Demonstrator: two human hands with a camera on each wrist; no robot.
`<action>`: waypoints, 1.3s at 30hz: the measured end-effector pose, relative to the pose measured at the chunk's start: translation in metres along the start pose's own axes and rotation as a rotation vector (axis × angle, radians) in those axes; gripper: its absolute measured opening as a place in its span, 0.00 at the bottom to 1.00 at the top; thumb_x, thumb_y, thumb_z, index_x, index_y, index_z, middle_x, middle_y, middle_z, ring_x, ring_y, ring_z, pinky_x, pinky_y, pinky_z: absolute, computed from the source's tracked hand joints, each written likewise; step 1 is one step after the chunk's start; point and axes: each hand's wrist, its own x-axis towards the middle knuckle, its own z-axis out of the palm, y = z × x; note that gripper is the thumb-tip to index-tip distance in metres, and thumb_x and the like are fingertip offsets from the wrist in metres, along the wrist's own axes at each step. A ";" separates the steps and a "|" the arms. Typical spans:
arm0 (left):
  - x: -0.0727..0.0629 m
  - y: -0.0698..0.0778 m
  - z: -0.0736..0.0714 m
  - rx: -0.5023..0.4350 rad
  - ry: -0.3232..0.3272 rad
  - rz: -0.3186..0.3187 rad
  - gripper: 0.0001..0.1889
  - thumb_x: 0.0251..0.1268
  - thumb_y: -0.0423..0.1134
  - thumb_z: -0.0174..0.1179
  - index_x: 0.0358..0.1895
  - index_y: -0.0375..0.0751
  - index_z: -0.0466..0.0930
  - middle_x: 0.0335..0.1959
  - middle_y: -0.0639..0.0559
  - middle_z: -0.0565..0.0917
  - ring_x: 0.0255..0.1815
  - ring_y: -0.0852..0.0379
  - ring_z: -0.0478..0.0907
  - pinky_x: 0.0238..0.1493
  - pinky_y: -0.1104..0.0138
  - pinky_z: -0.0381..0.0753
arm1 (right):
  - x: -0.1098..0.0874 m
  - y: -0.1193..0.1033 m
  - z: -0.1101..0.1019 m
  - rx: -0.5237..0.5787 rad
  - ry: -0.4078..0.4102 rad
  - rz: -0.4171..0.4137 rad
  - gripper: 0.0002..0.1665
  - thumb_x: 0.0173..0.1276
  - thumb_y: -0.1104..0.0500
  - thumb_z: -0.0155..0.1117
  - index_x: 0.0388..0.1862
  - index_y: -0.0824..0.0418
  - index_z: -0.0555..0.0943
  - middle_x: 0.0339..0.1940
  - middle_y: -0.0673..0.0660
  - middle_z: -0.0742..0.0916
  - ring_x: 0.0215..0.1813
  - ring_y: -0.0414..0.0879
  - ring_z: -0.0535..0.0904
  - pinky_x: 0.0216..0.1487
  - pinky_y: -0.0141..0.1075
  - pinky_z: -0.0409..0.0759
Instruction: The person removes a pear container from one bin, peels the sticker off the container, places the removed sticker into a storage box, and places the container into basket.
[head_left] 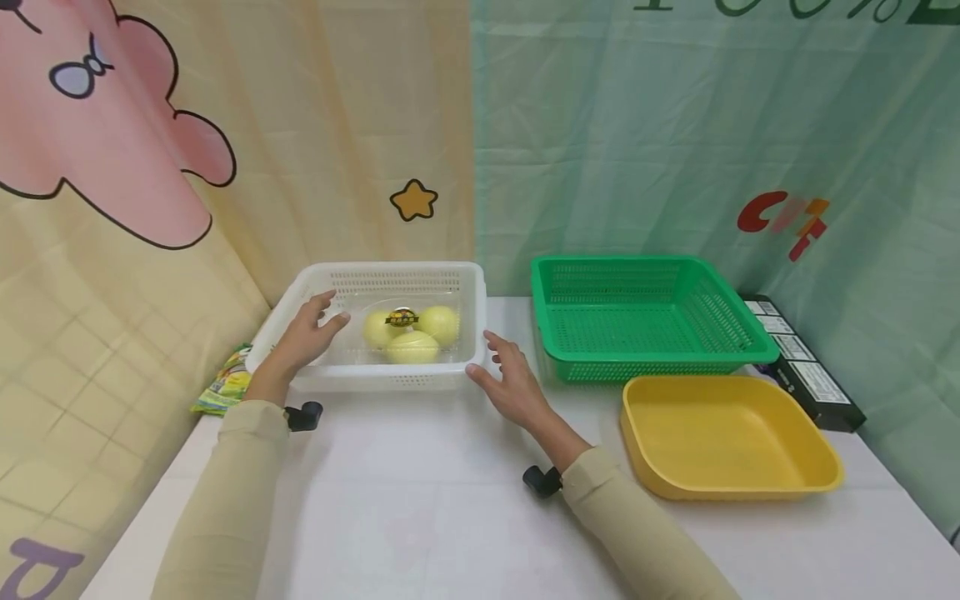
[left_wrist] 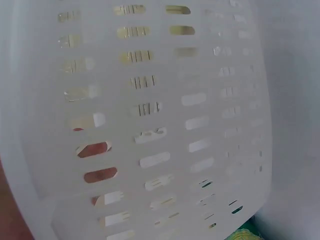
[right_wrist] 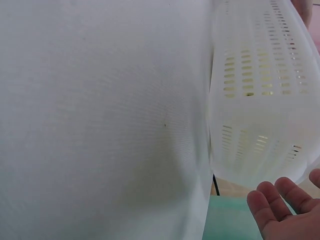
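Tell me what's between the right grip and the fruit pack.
The white basket's right wall, per the head view: fruit pack inside, right grip outside.

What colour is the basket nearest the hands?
The basket is white; the head view shows it best.

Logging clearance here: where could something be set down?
Widest patch: the tablecloth between the two sleeves, in front of the white basket. The green basket and yellow tray have bare floors too. Crowded: the right side, with both close to the black box; the left edge, with a packet beside the white basket.
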 end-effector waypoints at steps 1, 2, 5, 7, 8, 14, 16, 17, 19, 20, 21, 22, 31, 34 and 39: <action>0.001 -0.001 -0.001 -0.006 -0.013 -0.010 0.37 0.73 0.53 0.42 0.75 0.39 0.38 0.74 0.28 0.46 0.73 0.28 0.46 0.71 0.39 0.51 | 0.000 0.001 0.000 0.003 -0.003 0.002 0.41 0.65 0.41 0.59 0.74 0.48 0.57 0.67 0.59 0.71 0.66 0.58 0.69 0.61 0.53 0.73; 0.003 -0.002 -0.002 -0.011 -0.024 -0.022 0.37 0.73 0.53 0.42 0.76 0.39 0.38 0.74 0.28 0.46 0.74 0.28 0.45 0.71 0.39 0.51 | 0.001 0.001 0.001 0.005 -0.004 0.004 0.41 0.65 0.41 0.59 0.74 0.48 0.57 0.67 0.58 0.71 0.66 0.58 0.69 0.61 0.53 0.74; 0.007 -0.005 -0.004 -0.038 -0.044 -0.059 0.38 0.73 0.53 0.41 0.76 0.40 0.37 0.74 0.28 0.45 0.74 0.29 0.46 0.71 0.40 0.52 | 0.002 0.003 0.002 0.011 -0.001 0.008 0.41 0.65 0.41 0.59 0.74 0.47 0.57 0.67 0.58 0.71 0.66 0.58 0.69 0.61 0.54 0.73; 0.010 -0.007 -0.005 -0.059 -0.053 -0.082 0.38 0.73 0.54 0.40 0.76 0.39 0.36 0.74 0.28 0.45 0.74 0.29 0.46 0.71 0.41 0.52 | 0.002 0.003 0.003 0.014 0.004 0.009 0.41 0.65 0.40 0.59 0.74 0.47 0.57 0.67 0.58 0.71 0.66 0.58 0.69 0.62 0.54 0.73; 0.011 -0.007 -0.005 -0.067 -0.059 -0.094 0.38 0.73 0.54 0.40 0.76 0.39 0.36 0.74 0.28 0.45 0.74 0.29 0.46 0.71 0.41 0.52 | 0.002 0.004 0.003 0.013 0.006 0.009 0.42 0.65 0.40 0.59 0.74 0.47 0.57 0.68 0.58 0.71 0.66 0.58 0.69 0.62 0.53 0.73; 0.016 -0.011 -0.007 -0.090 -0.151 -0.160 0.40 0.72 0.58 0.39 0.76 0.44 0.30 0.76 0.31 0.42 0.74 0.30 0.48 0.71 0.41 0.54 | 0.003 0.004 0.006 0.020 0.009 0.017 0.43 0.65 0.40 0.59 0.74 0.46 0.56 0.69 0.57 0.70 0.66 0.57 0.69 0.63 0.53 0.72; 0.018 -0.013 -0.007 -0.110 -0.182 -0.172 0.41 0.72 0.58 0.40 0.76 0.44 0.29 0.75 0.31 0.43 0.74 0.31 0.49 0.71 0.42 0.57 | 0.003 0.005 0.007 0.029 0.007 0.016 0.43 0.65 0.40 0.59 0.74 0.46 0.56 0.69 0.57 0.70 0.66 0.57 0.69 0.63 0.52 0.73; 0.018 -0.014 -0.007 -0.121 -0.195 -0.175 0.41 0.72 0.58 0.40 0.76 0.44 0.29 0.75 0.30 0.44 0.74 0.31 0.50 0.70 0.43 0.59 | 0.003 0.005 0.007 0.030 0.006 0.016 0.43 0.65 0.40 0.59 0.74 0.46 0.55 0.69 0.57 0.70 0.66 0.57 0.69 0.63 0.52 0.73; 0.020 -0.016 -0.007 -0.137 -0.220 -0.175 0.42 0.72 0.58 0.41 0.76 0.44 0.29 0.75 0.30 0.45 0.74 0.32 0.49 0.69 0.44 0.61 | 0.004 0.005 0.008 0.035 0.004 0.017 0.43 0.65 0.40 0.59 0.75 0.45 0.55 0.69 0.57 0.70 0.66 0.57 0.70 0.62 0.52 0.74; 0.021 -0.017 -0.007 -0.147 -0.231 -0.175 0.42 0.72 0.57 0.42 0.76 0.44 0.29 0.75 0.31 0.45 0.75 0.34 0.48 0.69 0.44 0.61 | 0.004 0.005 0.008 0.037 0.004 0.018 0.43 0.65 0.40 0.59 0.74 0.45 0.55 0.69 0.57 0.70 0.65 0.57 0.70 0.62 0.52 0.74; 0.022 -0.018 -0.007 -0.152 -0.244 -0.172 0.42 0.72 0.57 0.42 0.76 0.44 0.29 0.75 0.31 0.46 0.75 0.34 0.46 0.69 0.43 0.61 | 0.004 0.006 0.008 0.038 0.004 0.020 0.42 0.65 0.40 0.59 0.74 0.44 0.55 0.69 0.57 0.70 0.65 0.57 0.70 0.62 0.52 0.74; 0.023 -0.019 -0.007 -0.156 -0.257 -0.172 0.42 0.72 0.57 0.43 0.76 0.45 0.28 0.75 0.32 0.46 0.76 0.35 0.45 0.69 0.43 0.61 | 0.005 0.006 0.009 0.040 0.005 0.020 0.42 0.65 0.40 0.59 0.74 0.44 0.55 0.69 0.57 0.70 0.65 0.57 0.70 0.61 0.53 0.74; 0.029 -0.020 -0.005 -0.210 -0.315 -0.200 0.46 0.69 0.59 0.46 0.75 0.49 0.23 0.77 0.37 0.38 0.77 0.34 0.38 0.70 0.38 0.53 | 0.006 0.007 0.010 0.067 -0.003 0.020 0.43 0.65 0.38 0.58 0.75 0.42 0.53 0.68 0.58 0.71 0.65 0.57 0.71 0.61 0.52 0.75; 0.031 -0.020 -0.004 -0.240 -0.330 -0.216 0.47 0.68 0.59 0.48 0.74 0.52 0.21 0.77 0.38 0.34 0.77 0.34 0.36 0.70 0.36 0.51 | 0.005 0.007 0.010 0.075 -0.009 0.020 0.43 0.65 0.38 0.58 0.75 0.41 0.52 0.68 0.58 0.71 0.64 0.56 0.71 0.62 0.51 0.74; 0.033 -0.020 -0.002 -0.260 -0.368 -0.238 0.48 0.68 0.57 0.50 0.73 0.55 0.18 0.76 0.38 0.26 0.77 0.33 0.35 0.69 0.36 0.52 | 0.006 0.009 0.010 0.096 -0.011 0.012 0.43 0.65 0.38 0.57 0.75 0.40 0.52 0.68 0.58 0.71 0.62 0.53 0.74 0.60 0.48 0.77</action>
